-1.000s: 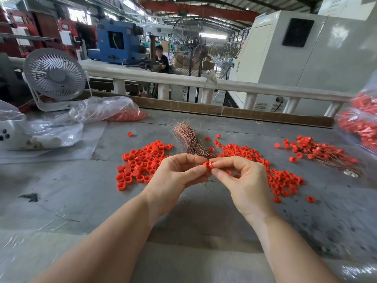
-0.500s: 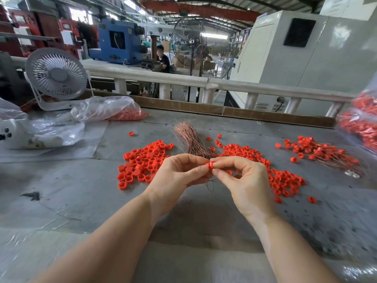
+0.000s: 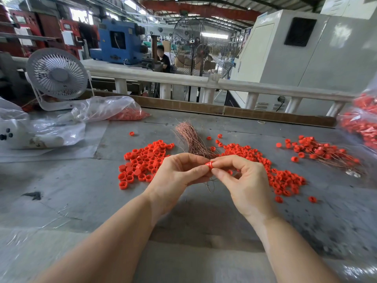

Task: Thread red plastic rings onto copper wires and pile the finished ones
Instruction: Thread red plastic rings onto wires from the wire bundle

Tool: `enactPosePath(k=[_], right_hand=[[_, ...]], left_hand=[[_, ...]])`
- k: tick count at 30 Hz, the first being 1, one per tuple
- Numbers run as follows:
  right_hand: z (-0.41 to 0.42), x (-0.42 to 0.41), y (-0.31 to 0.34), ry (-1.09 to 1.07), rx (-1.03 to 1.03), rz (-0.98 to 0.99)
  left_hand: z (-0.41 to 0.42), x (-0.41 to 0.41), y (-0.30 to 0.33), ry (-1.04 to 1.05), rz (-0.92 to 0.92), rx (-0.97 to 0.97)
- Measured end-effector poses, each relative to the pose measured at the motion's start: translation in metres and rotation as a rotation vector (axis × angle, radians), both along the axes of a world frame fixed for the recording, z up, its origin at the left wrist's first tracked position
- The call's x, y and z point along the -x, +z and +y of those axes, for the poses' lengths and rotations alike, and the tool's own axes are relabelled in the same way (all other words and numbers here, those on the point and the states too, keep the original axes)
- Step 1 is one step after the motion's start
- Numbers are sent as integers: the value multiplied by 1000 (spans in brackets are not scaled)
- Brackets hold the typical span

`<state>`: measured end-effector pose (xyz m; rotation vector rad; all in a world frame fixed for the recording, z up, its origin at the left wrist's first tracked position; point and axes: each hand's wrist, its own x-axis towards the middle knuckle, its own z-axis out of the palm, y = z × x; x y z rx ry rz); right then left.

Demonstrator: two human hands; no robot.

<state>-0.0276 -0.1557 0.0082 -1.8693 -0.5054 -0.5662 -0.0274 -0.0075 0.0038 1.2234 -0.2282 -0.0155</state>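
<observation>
A person sits at a grey worktable (image 3: 61, 193) in a factory hall, seen from a camera on their own head, both bare forearms reaching forward. The left hand (image 3: 175, 174) and right hand (image 3: 242, 178) meet above the middle of the table, and between their fingertips sits a single red plastic ring (image 3: 209, 165). The thumb and forefinger of each hand are curled in and pinching at the ring. A thin copper wire (image 3: 210, 185) loops down below the hands; whether it has already passed through the ring cannot be told, since the fingers cover that spot.

Just beyond the hands lies a bundle of bare copper wires (image 3: 190, 139), fanned out at its far end. To the left of the bundle is a dense heap of loose red rings (image 3: 142, 162), and to the right a longer scatter of loose rings (image 3: 281, 176) trails toward the near right.

Farther right, well apart from the hands, is the finished pile (image 3: 322, 153): rings with wires sticking out of them, lying together. It looks clearly smaller than the two loose heaps.

Judging from this, the work is at an early to middle stage. One ring is being threaded, a modest number are done, and many rings and wires wait.

A clear plastic bag of red rings (image 3: 126, 113) lies at the far left, beside a small white desk fan (image 3: 57, 75).
</observation>
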Motion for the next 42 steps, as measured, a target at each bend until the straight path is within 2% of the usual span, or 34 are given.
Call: enactPosePath(k=[15, 42], right_hand=[[-1, -3, -2, 59, -37, 9], [-1, 0, 1, 26, -25, 1]], left_hand=[[1, -1, 0, 2, 12, 0], [0, 1, 2, 42, 0, -15]])
